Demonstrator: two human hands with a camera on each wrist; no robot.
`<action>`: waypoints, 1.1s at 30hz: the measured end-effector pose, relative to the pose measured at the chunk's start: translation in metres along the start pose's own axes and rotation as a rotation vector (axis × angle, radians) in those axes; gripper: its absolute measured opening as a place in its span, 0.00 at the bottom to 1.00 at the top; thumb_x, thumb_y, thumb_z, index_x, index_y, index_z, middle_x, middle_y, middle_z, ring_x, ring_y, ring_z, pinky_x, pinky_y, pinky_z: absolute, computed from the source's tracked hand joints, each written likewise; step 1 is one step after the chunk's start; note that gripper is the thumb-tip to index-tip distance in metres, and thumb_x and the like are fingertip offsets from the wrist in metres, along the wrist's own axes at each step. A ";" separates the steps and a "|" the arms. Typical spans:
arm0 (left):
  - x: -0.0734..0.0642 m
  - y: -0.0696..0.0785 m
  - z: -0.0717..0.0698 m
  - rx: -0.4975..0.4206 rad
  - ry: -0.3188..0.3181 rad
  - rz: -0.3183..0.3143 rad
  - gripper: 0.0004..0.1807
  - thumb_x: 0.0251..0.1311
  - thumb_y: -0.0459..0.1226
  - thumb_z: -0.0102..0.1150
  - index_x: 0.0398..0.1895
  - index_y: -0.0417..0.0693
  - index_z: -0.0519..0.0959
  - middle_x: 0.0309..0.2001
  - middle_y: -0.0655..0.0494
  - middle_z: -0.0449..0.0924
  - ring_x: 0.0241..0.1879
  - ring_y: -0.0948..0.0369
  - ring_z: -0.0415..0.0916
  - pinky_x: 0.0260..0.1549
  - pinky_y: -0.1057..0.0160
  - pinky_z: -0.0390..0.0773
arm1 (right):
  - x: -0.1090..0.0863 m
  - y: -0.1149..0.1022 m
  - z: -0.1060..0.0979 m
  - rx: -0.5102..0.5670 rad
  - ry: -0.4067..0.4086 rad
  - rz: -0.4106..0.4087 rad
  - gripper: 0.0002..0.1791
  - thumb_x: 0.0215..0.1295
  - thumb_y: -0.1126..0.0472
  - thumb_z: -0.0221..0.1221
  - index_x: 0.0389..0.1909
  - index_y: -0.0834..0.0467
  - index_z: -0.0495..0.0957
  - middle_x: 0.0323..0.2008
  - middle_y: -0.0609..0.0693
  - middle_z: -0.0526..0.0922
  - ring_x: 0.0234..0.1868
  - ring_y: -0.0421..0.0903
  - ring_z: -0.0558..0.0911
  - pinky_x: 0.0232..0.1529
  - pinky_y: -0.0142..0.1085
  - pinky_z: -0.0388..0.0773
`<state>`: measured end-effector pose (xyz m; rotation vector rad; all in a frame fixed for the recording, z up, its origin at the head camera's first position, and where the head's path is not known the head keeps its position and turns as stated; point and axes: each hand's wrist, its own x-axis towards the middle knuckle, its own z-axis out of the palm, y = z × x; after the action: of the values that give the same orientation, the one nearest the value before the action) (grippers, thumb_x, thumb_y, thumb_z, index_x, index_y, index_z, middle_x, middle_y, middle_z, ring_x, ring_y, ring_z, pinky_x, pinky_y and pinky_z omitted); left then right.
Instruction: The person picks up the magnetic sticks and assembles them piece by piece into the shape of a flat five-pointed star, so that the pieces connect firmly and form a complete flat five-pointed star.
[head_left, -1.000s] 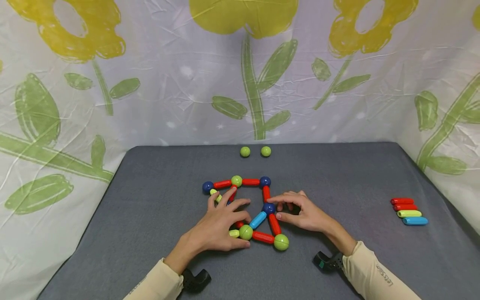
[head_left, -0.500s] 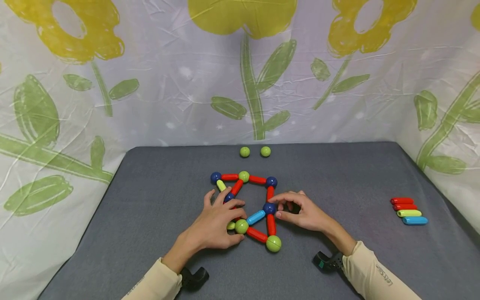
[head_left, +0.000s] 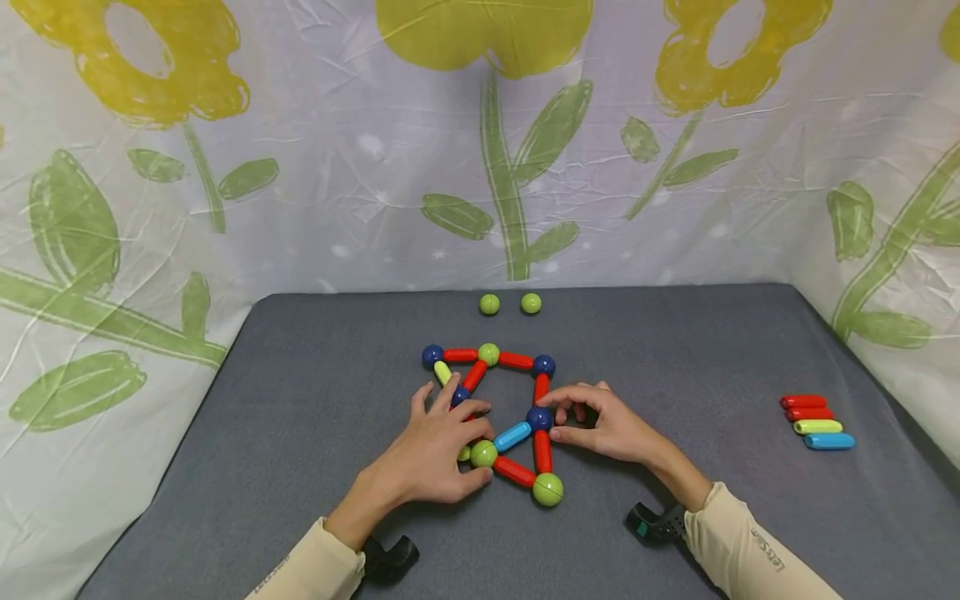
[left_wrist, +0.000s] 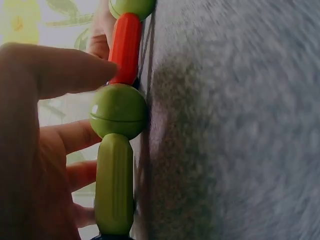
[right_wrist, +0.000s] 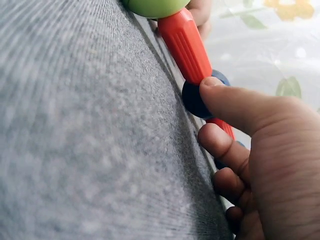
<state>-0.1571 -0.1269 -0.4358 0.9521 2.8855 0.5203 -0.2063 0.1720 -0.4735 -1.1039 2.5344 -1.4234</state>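
A flat frame of magnetic building rods and balls lies on the grey cloth. My left hand [head_left: 438,450] spreads over its left side, hiding part of it. Thumb and fingers sit on either side of the green ball [left_wrist: 118,111], the thumb tip against a red rod [left_wrist: 127,47]. A yellow-green rod [left_wrist: 115,185] runs from this ball under the palm. My right hand [head_left: 611,423] pinches the dark blue ball [head_left: 538,418] on the frame's right side with thumb and forefinger. From that ball a light blue rod [head_left: 513,437] leads to the green ball. Another green ball [head_left: 547,489] forms the near corner.
Two loose green balls, a left one [head_left: 489,304] and a right one [head_left: 531,303], lie near the far table edge. On the right, two red rods [head_left: 806,408], a yellow-green rod [head_left: 819,427] and a blue rod [head_left: 830,442] lie in a row. A flower-printed curtain [head_left: 360,192] hangs behind.
The frame turned slightly: its far side shifted right and back, its near corner ball left. The left hand moved slightly left with it; the right hand stayed almost still at the blue ball.
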 end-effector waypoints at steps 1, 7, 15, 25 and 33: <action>0.000 0.000 0.000 0.000 0.005 -0.004 0.15 0.61 0.59 0.60 0.44 0.67 0.82 0.68 0.56 0.75 0.80 0.35 0.43 0.70 0.26 0.39 | 0.000 0.000 0.000 -0.001 0.002 -0.003 0.20 0.60 0.59 0.72 0.54 0.49 0.83 0.33 0.44 0.83 0.30 0.45 0.71 0.40 0.39 0.59; 0.000 -0.001 0.001 -0.007 0.034 -0.006 0.16 0.67 0.64 0.55 0.42 0.70 0.82 0.67 0.57 0.76 0.80 0.37 0.44 0.70 0.27 0.41 | 0.000 0.000 0.001 0.002 0.014 -0.027 0.20 0.60 0.60 0.73 0.53 0.50 0.83 0.33 0.44 0.83 0.29 0.45 0.71 0.38 0.38 0.61; -0.002 -0.007 -0.002 -0.033 0.058 -0.013 0.07 0.66 0.52 0.57 0.38 0.67 0.82 0.66 0.57 0.76 0.80 0.40 0.47 0.69 0.27 0.39 | 0.000 -0.003 0.001 0.003 0.012 -0.037 0.19 0.58 0.60 0.74 0.52 0.49 0.84 0.33 0.44 0.83 0.30 0.45 0.71 0.40 0.39 0.59; -0.001 -0.008 0.002 0.020 0.124 -0.070 0.07 0.62 0.47 0.54 0.27 0.62 0.76 0.62 0.55 0.79 0.78 0.39 0.52 0.68 0.26 0.42 | 0.000 -0.004 0.000 -0.017 0.014 -0.037 0.14 0.58 0.59 0.74 0.44 0.48 0.85 0.34 0.44 0.84 0.32 0.43 0.74 0.42 0.38 0.59; -0.001 -0.007 0.004 0.052 0.119 -0.095 0.15 0.65 0.58 0.58 0.27 0.63 0.76 0.63 0.56 0.78 0.79 0.41 0.51 0.67 0.26 0.46 | 0.000 -0.004 0.001 -0.027 0.022 -0.051 0.13 0.57 0.62 0.74 0.42 0.51 0.85 0.33 0.46 0.84 0.31 0.45 0.73 0.41 0.39 0.61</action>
<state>-0.1596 -0.1313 -0.4420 0.8121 3.0465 0.5145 -0.2036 0.1702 -0.4711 -1.1718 2.5661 -1.4238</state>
